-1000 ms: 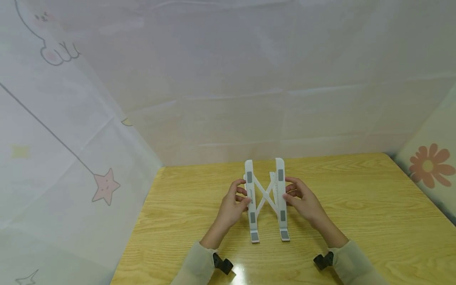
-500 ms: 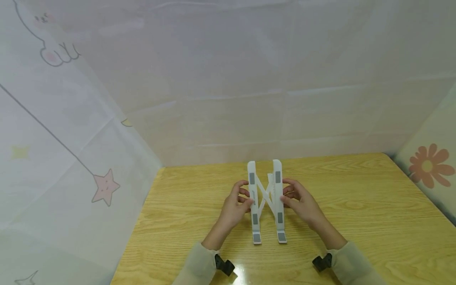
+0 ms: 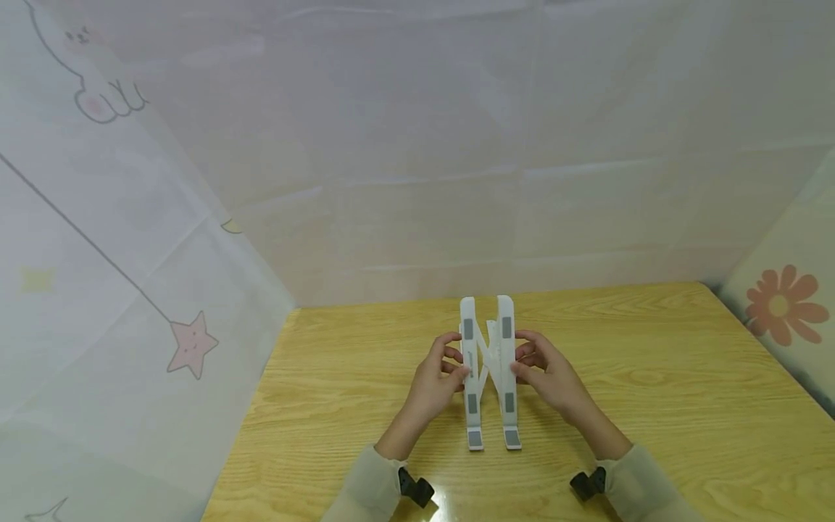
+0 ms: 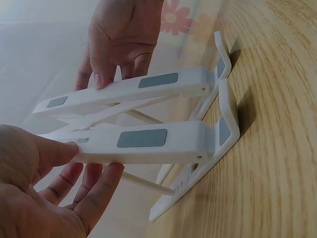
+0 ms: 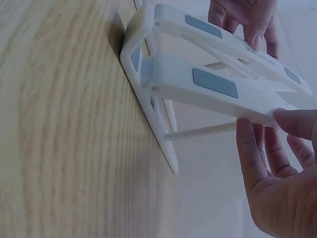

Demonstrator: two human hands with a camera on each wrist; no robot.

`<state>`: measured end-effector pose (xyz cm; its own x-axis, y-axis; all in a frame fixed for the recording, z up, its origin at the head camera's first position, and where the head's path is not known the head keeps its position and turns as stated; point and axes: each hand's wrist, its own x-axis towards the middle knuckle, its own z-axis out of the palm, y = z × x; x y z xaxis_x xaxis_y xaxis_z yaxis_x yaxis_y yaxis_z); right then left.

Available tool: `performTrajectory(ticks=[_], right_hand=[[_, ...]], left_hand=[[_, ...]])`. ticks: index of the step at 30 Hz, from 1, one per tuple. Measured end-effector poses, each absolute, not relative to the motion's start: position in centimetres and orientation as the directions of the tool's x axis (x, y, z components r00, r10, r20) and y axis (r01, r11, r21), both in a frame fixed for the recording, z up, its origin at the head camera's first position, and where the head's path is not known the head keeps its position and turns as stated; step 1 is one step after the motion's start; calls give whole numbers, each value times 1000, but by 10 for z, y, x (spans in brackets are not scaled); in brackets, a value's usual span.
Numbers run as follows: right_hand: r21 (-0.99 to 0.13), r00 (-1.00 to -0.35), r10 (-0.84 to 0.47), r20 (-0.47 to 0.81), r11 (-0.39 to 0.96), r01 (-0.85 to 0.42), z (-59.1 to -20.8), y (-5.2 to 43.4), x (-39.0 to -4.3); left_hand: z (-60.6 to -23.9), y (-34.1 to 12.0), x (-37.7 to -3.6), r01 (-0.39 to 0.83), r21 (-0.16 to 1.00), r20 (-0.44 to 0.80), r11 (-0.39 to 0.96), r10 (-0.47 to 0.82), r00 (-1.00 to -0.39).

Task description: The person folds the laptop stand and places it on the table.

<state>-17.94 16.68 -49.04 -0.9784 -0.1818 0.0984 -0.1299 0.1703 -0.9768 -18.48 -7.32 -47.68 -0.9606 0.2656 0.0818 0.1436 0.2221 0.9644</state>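
A white folding stand [image 3: 505, 348] with grey pads stands on the wooden table [image 3: 652, 377], its two rails raised and nearly side by side. My left hand [image 3: 433, 377] grips the left rail, thumb on top and fingers under it. My right hand [image 3: 551, 373] holds the right rail the same way. In the left wrist view the stand [image 4: 148, 141] is pinched by the left hand [image 4: 44, 188], with the right hand [image 4: 124, 39] behind on the far rail. The right wrist view shows the stand [image 5: 208, 84], the right hand [image 5: 277, 188] and the left hand [image 5: 247, 17].
Pale translucent sheets wall the table at the back and on both sides, with a pink star [image 3: 191, 342] on the left and an orange flower [image 3: 779, 304] on the right. Black wrist mounts [image 3: 415, 489] [image 3: 585, 484] sit on both sleeves near the table's front edge.
Both hands have pushed the two rails toward each other, so the gap between them has narrowed and the crossed struts have folded in. The grips are unchanged.
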Motion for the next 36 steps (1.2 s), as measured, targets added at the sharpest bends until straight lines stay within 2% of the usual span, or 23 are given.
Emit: performTrajectory(ticks=[18,29,36], right_hand=[[-978,-978,-183,98,165,-129,-489,163,-180],[-983,-979,-184,93,138,-119,-490,157,-181],[-984,-979,-180,93,136,-119,-489,153,-179]], left_hand=[[-483,-70,-187,142,966,80,217,270,-959],[-448,-67,-171,162,966,101,201,282,-954],[-475,-64,-183,145,963,83,228,258,-962]])
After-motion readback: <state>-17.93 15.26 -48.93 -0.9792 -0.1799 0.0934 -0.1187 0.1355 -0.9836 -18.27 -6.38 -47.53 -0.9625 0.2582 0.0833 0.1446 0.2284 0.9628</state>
